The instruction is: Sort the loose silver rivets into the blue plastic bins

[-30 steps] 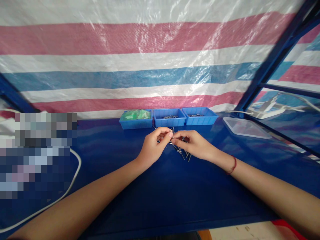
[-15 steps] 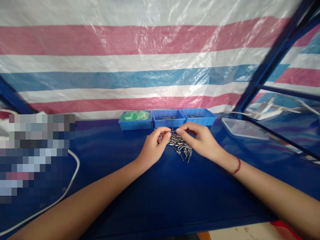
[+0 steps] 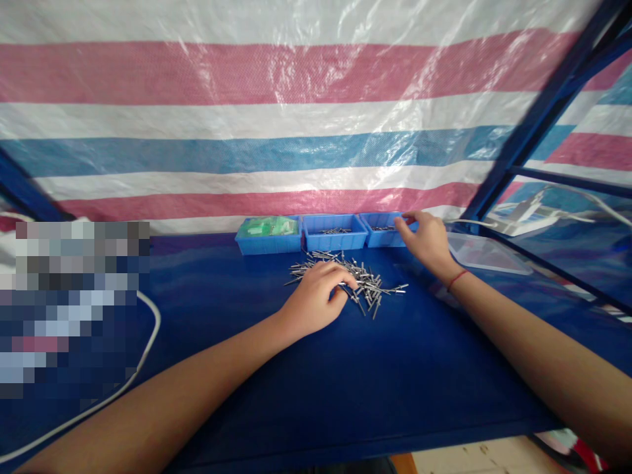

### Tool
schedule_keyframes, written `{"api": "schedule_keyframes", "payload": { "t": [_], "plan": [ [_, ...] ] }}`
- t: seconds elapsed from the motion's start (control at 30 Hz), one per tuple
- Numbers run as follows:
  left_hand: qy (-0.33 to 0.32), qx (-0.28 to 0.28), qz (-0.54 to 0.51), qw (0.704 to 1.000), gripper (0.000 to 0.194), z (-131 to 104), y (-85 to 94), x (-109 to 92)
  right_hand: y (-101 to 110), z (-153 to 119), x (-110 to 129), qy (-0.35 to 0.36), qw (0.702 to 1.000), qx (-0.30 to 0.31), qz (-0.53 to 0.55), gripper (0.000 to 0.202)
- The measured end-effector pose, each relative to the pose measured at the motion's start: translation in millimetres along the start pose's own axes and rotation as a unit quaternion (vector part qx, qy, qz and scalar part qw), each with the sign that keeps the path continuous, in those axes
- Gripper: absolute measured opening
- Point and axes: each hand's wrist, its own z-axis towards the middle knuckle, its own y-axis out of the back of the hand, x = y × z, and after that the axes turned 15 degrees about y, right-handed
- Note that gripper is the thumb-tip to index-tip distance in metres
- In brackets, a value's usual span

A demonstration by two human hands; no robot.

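Note:
A loose pile of blind rivets [image 3: 368,283], silvery with thin pins, lies on the blue tabletop. My left hand [image 3: 318,296] reaches over the pile's near left part, its curled fingertips at the rivets and its thumb apart from them. No rivet shows clearly in its grasp. Out to the right, my right hand [image 3: 428,240] is at the right-hand blue bin [image 3: 390,239], thumb and forefinger a little apart over its right end. I see nothing between them. Some rivets lie inside that bin, and its right end is hidden behind the hand.
The middle blue bin [image 3: 336,242] also has rivets in it. Beside it, the left blue bin [image 3: 269,245] contains green packets [image 3: 269,226]. A clear plastic lid [image 3: 488,255] lies at right, near a blue frame post [image 3: 523,131]. A white cable [image 3: 157,329] runs along the left.
My hands were together above the pile, fingertips close around a thin rivet. Now my right hand has moved right to the right-hand bin, while my left hand has lowered onto the pile.

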Motion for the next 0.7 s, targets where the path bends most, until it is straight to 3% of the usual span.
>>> {"api": "schedule_keyframes", "payload": {
  "t": [0.27, 0.5, 0.7],
  "plan": [
    [0.022, 0.062, 0.113, 0.991, 0.016, -5, 0.1, -6, 7, -4, 24, 0.054, 0.997, 0.009, 0.047, 0.024],
    [0.018, 0.113, 0.152, 0.982, 0.021, -3, 1.9, -10, 11, -14, 55, 0.093, 0.987, 0.053, 0.119, 0.018],
    [0.06, 0.062, 0.172, 0.981, 0.024, -4, -1.0, -10, 19, -20, 79, 0.132, 0.975, 0.07, 0.165, 0.017]
  ]
}}
